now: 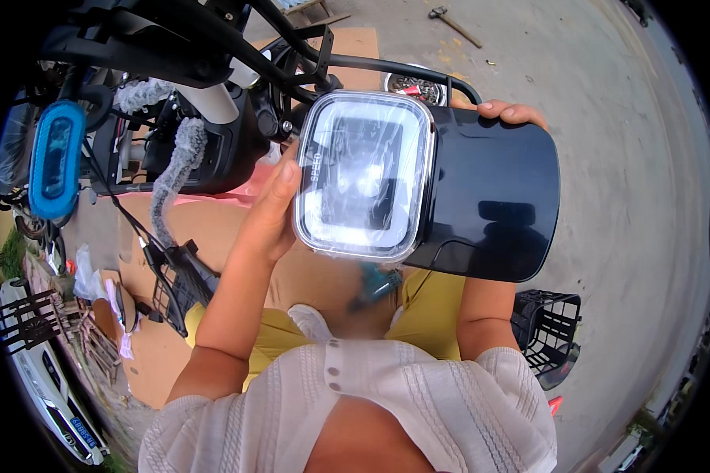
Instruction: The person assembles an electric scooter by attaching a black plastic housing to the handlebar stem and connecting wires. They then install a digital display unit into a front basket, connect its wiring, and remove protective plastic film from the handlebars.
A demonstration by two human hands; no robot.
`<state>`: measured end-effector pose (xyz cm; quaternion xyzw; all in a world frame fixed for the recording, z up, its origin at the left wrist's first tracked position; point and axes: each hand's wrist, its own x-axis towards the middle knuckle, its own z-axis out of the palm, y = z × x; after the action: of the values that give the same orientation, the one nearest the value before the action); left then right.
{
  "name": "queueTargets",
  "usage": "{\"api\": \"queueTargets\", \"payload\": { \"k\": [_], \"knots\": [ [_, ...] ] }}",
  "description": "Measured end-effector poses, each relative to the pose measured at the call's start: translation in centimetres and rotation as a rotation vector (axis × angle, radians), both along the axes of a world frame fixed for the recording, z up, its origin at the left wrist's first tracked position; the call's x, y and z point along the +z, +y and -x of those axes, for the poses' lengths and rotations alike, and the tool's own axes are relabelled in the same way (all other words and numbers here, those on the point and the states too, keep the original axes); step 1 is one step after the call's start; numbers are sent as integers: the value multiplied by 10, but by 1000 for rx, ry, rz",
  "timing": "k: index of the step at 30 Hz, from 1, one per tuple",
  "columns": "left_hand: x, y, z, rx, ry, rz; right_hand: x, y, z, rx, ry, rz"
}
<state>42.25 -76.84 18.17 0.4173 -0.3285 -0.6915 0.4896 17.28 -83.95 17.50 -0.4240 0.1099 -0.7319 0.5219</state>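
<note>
Outdoors, grey concrete ground surrounds brown cardboard. The display, joined to a glossy black panel, is held up above the person's knees. The left hand is partly open, gripping the display's left edge; the right hand, mostly hidden, curls its fingers over the panel's top edge. Printed capitals run sideways on the display's face. Beyond are a black frame, a bowl and a hammer; to the right, a basket. Far left, a white car bears a blue plate with characters.
</note>
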Motion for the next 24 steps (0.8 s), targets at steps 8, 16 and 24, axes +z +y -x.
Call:
{"api": "queueTargets", "payload": {
  "k": [8, 16, 24],
  "knots": [
    [12, -10, 11, -231, 264, -77, 35, 9, 6, -121, 54, 11],
    [-27, -30, 17, -128, 167, 228, 3, -37, 43, -88, 530, 234],
    [-71, -10, 53, -273, 590, -123, -39, -18, 54, 250, 241, 113]
  ]
}}
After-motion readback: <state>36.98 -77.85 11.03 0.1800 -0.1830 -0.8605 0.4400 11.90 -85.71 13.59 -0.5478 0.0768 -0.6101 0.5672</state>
